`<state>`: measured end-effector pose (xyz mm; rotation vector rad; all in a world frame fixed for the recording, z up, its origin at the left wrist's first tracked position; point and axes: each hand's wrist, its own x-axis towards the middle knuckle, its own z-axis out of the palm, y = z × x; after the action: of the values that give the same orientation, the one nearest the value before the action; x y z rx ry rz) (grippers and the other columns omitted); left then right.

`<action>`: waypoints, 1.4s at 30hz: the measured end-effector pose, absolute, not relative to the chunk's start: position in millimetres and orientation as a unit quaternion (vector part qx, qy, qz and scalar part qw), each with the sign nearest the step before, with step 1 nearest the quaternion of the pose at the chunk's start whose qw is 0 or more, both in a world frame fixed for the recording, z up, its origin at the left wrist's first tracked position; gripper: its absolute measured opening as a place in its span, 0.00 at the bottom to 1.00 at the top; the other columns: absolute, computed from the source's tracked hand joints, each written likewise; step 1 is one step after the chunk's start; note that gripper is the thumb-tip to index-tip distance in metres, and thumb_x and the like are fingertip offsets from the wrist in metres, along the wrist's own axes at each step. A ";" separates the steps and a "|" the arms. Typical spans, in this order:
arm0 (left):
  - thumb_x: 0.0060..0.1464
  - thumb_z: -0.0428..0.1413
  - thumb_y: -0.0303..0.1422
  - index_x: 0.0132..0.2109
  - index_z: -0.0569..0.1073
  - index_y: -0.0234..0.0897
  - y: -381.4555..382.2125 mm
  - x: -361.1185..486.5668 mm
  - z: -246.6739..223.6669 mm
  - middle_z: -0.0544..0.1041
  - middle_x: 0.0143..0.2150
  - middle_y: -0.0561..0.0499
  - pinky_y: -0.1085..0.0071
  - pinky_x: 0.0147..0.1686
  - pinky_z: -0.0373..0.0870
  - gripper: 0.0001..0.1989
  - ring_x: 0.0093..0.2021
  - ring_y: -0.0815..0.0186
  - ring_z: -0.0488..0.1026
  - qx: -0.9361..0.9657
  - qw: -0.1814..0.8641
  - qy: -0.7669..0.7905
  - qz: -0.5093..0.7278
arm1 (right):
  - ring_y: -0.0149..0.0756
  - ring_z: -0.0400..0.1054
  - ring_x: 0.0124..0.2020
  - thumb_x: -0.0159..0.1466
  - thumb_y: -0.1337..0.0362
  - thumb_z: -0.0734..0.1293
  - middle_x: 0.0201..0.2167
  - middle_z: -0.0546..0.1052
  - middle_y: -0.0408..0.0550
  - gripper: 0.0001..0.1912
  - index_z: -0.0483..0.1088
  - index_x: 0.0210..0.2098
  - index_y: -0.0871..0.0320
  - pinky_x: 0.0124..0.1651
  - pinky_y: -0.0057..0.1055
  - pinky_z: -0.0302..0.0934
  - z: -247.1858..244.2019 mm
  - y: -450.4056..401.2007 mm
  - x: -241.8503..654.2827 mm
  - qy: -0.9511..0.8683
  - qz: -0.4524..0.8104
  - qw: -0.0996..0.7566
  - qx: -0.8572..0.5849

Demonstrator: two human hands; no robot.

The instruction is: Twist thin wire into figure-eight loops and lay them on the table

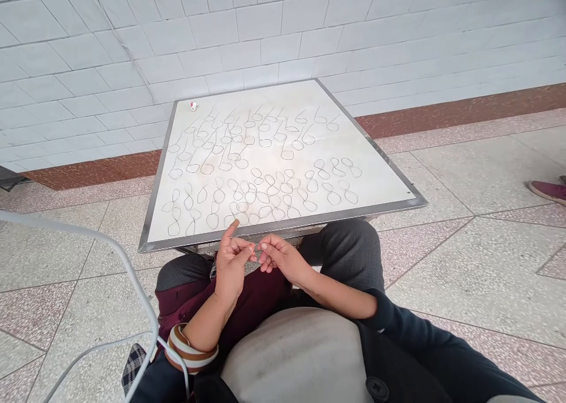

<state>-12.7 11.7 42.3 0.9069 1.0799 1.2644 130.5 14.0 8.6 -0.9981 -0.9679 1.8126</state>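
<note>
Both hands meet over my lap, just below the table's near edge. My left hand pinches with thumb and fingers, one finger pointing up toward the tabletop. Facing it, my right hand also pinches, its fingertips nearly touching the left ones. Between them runs a thin wire, so fine that its shape is hard to make out. On the white table lie several thin wire figure-eights in the near half. Several single wire loops with straight tails lie in the far half.
A small white and pink object sits at the table's far left corner. The table has a grey metal rim and stands by a tiled wall. A white cable curves past my left side. A person's shoe shows at far right.
</note>
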 end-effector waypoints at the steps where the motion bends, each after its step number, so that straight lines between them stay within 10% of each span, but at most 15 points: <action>1: 0.50 0.62 0.31 0.63 0.60 0.39 11.7 -12.8 41.9 0.72 0.28 0.58 0.73 0.30 0.67 0.35 0.25 0.73 0.68 0.396 0.582 0.463 0.539 | 0.27 0.69 0.21 0.60 0.47 0.66 0.24 0.73 0.39 0.19 0.64 0.36 0.57 0.25 0.24 0.60 6.5 13.9 129.4 -0.381 0.722 0.418 -0.399; 42: 0.52 0.60 0.30 0.67 0.52 0.40 3.6 -7.0 35.6 0.72 0.27 0.58 0.74 0.29 0.70 0.39 0.26 0.72 0.66 0.472 0.552 0.466 0.506 | 0.32 0.64 0.34 0.64 0.57 0.65 0.32 0.70 0.44 0.08 0.70 0.39 0.55 0.39 0.31 0.61 10.3 22.4 141.0 -0.612 0.489 0.464 -0.414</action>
<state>-7.0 3.6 35.6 1.1165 1.1022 1.1965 141.0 22.4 10.3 -1.0177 -1.5045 1.2010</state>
